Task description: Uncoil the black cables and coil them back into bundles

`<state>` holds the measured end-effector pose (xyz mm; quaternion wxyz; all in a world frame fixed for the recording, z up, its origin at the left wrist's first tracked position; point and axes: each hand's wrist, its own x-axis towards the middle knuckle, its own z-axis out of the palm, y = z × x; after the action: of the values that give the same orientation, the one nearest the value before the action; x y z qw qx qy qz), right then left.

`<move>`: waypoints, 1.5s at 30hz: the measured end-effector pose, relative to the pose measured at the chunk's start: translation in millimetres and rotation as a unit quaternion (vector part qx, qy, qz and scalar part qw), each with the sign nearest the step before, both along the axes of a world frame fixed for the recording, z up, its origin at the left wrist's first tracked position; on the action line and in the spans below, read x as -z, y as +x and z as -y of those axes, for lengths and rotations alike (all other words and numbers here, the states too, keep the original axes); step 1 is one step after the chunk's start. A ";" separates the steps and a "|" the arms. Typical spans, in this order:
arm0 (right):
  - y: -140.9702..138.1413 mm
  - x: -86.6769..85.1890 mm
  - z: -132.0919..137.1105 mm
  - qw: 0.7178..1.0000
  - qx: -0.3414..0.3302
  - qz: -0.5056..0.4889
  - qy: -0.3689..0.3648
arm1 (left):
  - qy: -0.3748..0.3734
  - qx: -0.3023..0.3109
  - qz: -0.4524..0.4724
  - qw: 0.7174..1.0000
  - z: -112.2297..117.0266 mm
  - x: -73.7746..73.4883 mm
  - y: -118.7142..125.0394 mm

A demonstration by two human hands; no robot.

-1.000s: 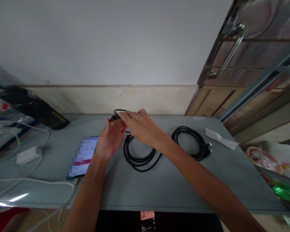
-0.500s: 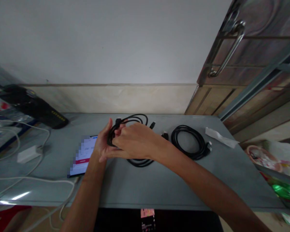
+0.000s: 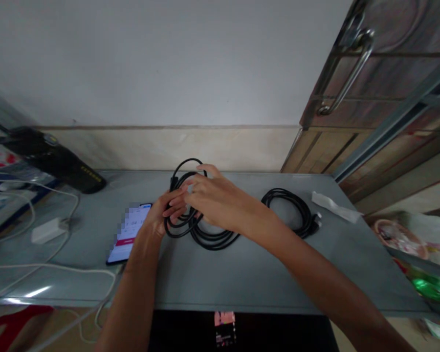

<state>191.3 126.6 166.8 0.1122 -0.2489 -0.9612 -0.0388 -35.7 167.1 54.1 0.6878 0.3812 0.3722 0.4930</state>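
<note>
My left hand [image 3: 163, 209] is closed around one side of a loosely looped black cable [image 3: 176, 234], lifted above the table. A dark plug end of it stands up by my left fingertips. From the right, my right hand [image 3: 218, 198] reaches across with bent fingers pinching the same loops; its forefinger sticks out near the upper loop. Partly covered by my right hand, a coiled black cable [image 3: 214, 243] rests on the table just below. Farther right lies another coiled black cable [image 3: 297, 210] with its plugs at the right side, partly behind my right forearm.
On the grey table [image 3: 242, 288], a lit phone [image 3: 126, 244] lies beside my left forearm. A white charger [image 3: 49, 231] and white cords are at left, with a black bottle-like object [image 3: 58, 161] behind. A white crumpled strip [image 3: 335, 208] lies right, near a basket [image 3: 399, 237].
My right hand has drawn slightly back from my left palm, its fingers spreading more. The held cable's loops have shifted, one rising higher and others hanging lower. My left fingers have curled in.
</note>
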 end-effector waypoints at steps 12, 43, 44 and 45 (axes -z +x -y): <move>34.7 5.4 -21.6 0.988 0.114 0.015 -0.099 | 0.046 -0.077 -0.078 0.993 -1.5 3.9 26.7; 20.1 -16.6 -9.6 0.908 0.200 0.210 -0.301 | 0.211 -0.004 -0.300 0.930 -17.2 38.6 13.0; 21.4 -12.9 -10.4 0.913 0.202 0.200 -0.292 | 0.212 -0.010 -0.305 0.928 -17.0 38.1 13.7; 22.5 -9.7 -11.0 0.918 0.206 0.187 -0.283 | 0.214 -0.015 -0.312 0.926 -16.5 37.4 14.7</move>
<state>213.7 137.6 176.4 -0.1548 -0.4508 -0.8632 0.1665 -21.0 183.6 16.7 0.4316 0.6483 0.4593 0.4271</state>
